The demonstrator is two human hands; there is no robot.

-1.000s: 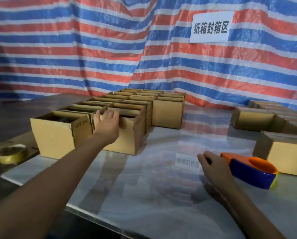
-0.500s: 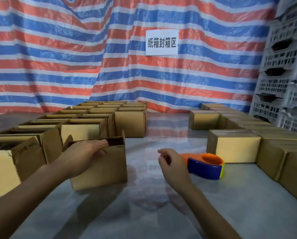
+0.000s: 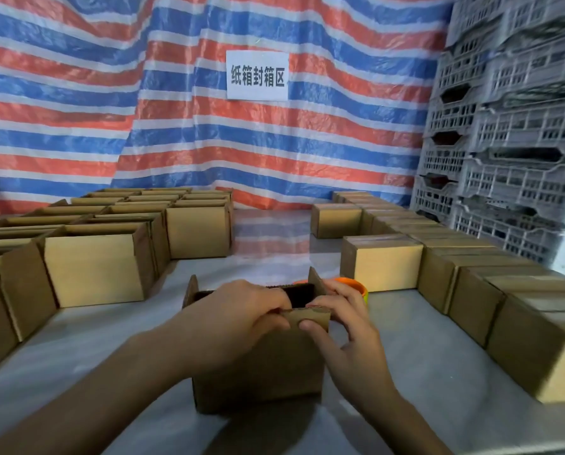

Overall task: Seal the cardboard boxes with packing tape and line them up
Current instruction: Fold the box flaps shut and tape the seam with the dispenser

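Cardboard forms the open box set nearest on the grey table, and its near flap is gripped by both hands held close together, the left hand curled over the flap's left part and the right hand pinching its right end. Just behind the box, a tape dispenser is partly hidden by the right hand, while open boxes are ranged to the left and closed boxes are lined up to the right. Farthest back, a white sign is hung on a striped tarp, and grey plastic crates are stacked at the right.
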